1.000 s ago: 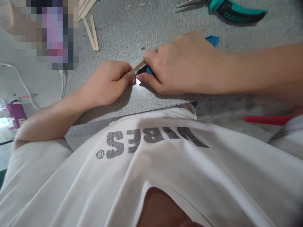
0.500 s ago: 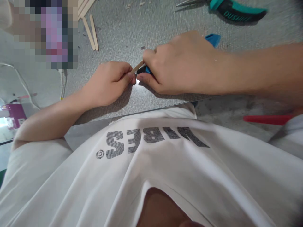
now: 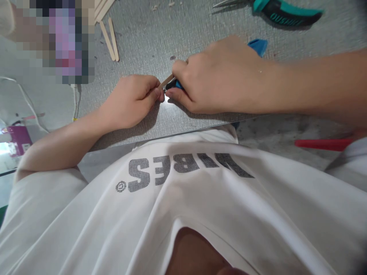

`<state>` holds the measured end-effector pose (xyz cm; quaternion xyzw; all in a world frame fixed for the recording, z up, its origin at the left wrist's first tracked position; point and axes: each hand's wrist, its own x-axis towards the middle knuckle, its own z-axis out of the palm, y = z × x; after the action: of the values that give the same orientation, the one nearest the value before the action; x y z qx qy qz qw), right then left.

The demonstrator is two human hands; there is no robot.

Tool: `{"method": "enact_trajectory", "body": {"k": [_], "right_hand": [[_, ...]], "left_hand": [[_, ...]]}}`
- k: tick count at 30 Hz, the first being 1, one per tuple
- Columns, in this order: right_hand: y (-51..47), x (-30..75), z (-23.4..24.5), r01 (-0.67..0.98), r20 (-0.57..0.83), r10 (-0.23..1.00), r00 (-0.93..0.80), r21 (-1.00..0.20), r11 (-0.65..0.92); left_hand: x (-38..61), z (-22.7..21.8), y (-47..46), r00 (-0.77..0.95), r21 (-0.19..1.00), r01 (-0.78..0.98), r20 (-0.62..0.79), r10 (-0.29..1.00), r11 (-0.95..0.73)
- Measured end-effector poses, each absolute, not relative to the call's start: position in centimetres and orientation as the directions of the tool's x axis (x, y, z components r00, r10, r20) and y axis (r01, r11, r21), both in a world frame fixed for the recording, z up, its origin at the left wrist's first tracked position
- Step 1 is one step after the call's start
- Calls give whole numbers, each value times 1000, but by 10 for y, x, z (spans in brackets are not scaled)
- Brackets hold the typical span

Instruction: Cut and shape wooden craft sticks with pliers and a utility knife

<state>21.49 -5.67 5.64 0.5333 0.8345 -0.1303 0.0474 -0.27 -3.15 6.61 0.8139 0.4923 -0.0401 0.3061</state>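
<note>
My left hand [image 3: 134, 100] pinches one end of a wooden craft stick [image 3: 166, 81] between thumb and fingers. The stick slants up to the right, and its far end meets the curled forefinger of my right hand [image 3: 218, 80]. That hand is wrapped round a blue and black cutter [image 3: 179, 84]. The cutter's dark front end shows beside the stick, close to my left fingertips, and its blue rear end sticks out behind the knuckles. Most of its body and its cutting edge are hidden by my fingers, so I cannot tell whether the edge touches the stick.
Several more craft sticks [image 3: 114, 40] lie at the upper left of the grey table [image 3: 137, 42]. Pliers with teal and black handles [image 3: 289, 13] rest at the upper right. A pale cable [image 3: 75, 101] runs at the left. Something red [image 3: 323, 144] is below the table edge.
</note>
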Motion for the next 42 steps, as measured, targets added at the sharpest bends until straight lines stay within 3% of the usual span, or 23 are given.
{"method": "enact_trajectory", "body": {"k": [5, 11, 17, 21, 25, 32, 42], "right_hand": [[-57, 213, 57, 901, -234, 873, -427, -27, 433], [-56, 210, 53, 903, -244, 875, -419, -17, 429], [-54, 208, 50, 913, -218, 887, -408, -65, 404], [-53, 206, 49, 920, -234, 892, -388, -37, 390], [-52, 205, 50, 911, -228, 886, -404, -15, 412], [-55, 207, 54, 920, -216, 896, -388, -27, 391], [-53, 211, 54, 919, -205, 900, -385, -177, 353]], "left_hand": [[5, 68, -34, 457, 376, 872, -394, 797, -314], [8, 71, -36, 448, 271, 891, -389, 805, -365], [5, 67, -35, 497, 269, 865, -334, 801, -424], [5, 62, -34, 482, 234, 875, -331, 811, -424], [6, 66, -37, 498, 278, 863, -322, 805, -422], [8, 72, -40, 419, 405, 873, -340, 842, -271], [0, 65, -35, 506, 405, 832, -270, 819, -380]]}}
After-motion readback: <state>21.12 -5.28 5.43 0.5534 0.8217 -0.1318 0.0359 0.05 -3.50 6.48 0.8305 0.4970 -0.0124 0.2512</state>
